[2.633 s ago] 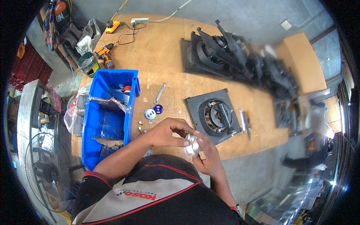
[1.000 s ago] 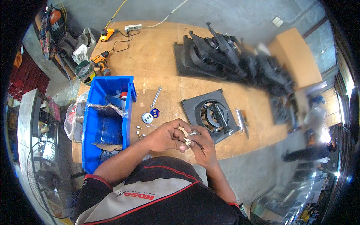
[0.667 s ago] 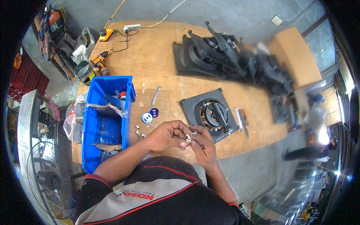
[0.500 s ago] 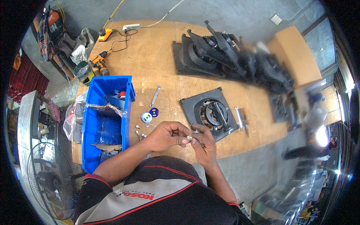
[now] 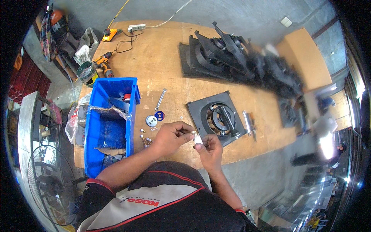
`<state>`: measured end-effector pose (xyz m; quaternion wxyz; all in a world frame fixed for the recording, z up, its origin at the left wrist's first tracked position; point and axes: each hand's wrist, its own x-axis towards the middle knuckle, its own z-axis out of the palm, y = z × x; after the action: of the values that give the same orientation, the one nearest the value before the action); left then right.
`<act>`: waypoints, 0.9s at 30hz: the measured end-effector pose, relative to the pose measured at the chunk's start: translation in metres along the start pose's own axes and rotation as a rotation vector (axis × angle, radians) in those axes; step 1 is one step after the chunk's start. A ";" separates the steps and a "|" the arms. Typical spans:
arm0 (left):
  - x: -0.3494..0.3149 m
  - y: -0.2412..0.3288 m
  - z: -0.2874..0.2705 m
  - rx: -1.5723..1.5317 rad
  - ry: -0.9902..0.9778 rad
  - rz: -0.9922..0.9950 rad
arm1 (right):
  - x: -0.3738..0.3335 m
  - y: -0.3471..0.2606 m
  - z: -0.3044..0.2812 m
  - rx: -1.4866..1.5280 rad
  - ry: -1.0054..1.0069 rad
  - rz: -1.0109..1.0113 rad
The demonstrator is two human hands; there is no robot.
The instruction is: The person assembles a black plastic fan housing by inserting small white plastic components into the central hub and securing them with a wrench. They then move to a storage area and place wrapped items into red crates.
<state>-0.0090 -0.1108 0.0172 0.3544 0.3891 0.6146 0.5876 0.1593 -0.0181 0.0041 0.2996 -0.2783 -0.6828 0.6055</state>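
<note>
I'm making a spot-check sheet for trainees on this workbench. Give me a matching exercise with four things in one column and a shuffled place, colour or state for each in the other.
Column one
1. Small pale part
2. Open bin
3. Cordless drill
4. Square plate with a round opening

Column two
A. Black, lying flat on the wooden table
B. Blue all over its walls
C. Held between the left hand and the right hand
D. Orange and black

Right pairs: 1-C, 2-B, 3-D, 4-A
</note>
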 end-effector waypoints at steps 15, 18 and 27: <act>0.002 0.007 -0.006 0.172 -0.092 0.098 | -0.007 -0.034 -0.025 0.218 -0.397 0.220; 0.002 0.005 -0.008 0.327 -0.117 0.255 | -0.006 -0.045 -0.027 0.236 -0.467 0.290; 0.002 0.009 -0.014 0.311 -0.238 0.309 | 0.005 -0.065 -0.028 0.391 -0.600 0.326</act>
<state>-0.0218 -0.1152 0.0274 0.2662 0.5947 0.5847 0.4833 0.1754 -0.0031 0.0712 0.0340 -0.1316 -0.5587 0.8181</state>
